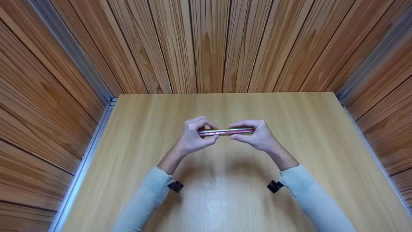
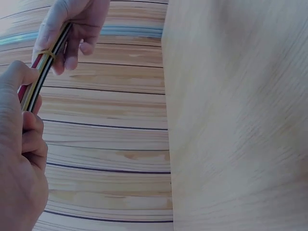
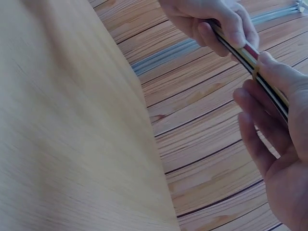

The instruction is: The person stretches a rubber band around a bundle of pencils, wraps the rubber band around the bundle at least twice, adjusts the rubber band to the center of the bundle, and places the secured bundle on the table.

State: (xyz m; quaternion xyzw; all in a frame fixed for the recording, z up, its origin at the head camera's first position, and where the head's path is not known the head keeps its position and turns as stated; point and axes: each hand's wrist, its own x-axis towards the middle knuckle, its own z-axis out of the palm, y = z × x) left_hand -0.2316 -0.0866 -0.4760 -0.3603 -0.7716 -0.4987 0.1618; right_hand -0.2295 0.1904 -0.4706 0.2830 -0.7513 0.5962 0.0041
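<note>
A slim bundle of striped pencils (image 1: 222,131), coloured red, yellow, black and white, is held level above the table between both hands. Around its middle runs a yellowish rubber band (image 2: 46,53). My left hand (image 1: 192,135) pinches the bundle's left end, thumb on the near side and fingers on the far side. At the other end, my right hand (image 1: 256,134) grips it the same way, its thumb close beside the band in the right wrist view. The outer ends of the pencils (image 3: 248,57) are hidden within the hands.
Below the hands lies a light wooden table (image 1: 219,193), with their shadows on it. Wood-plank walls (image 1: 209,48) rise behind it and at both sides. Grey metal rails (image 1: 87,154) run along the left and right edges. A small black camera (image 1: 175,186) hangs at each wrist.
</note>
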